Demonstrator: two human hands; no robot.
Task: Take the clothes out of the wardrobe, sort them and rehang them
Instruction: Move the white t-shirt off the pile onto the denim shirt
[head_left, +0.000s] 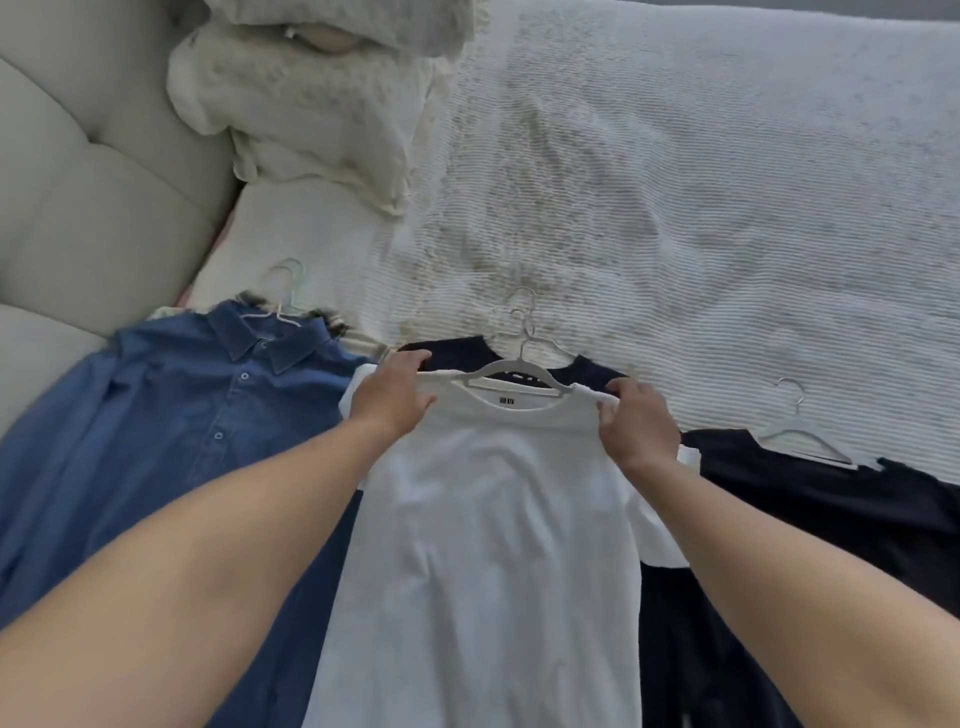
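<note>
Gripping the white T-shirt by its shoulders at the near edge of the bed, the left hand and the right hand each have fingers curled round the fabric over a pale hanger. It lies on a dark garment, between a blue denim shirt and another dark garment on a hanger. Farther back, a cream fluffy bundle sits at the bed's far left corner.
</note>
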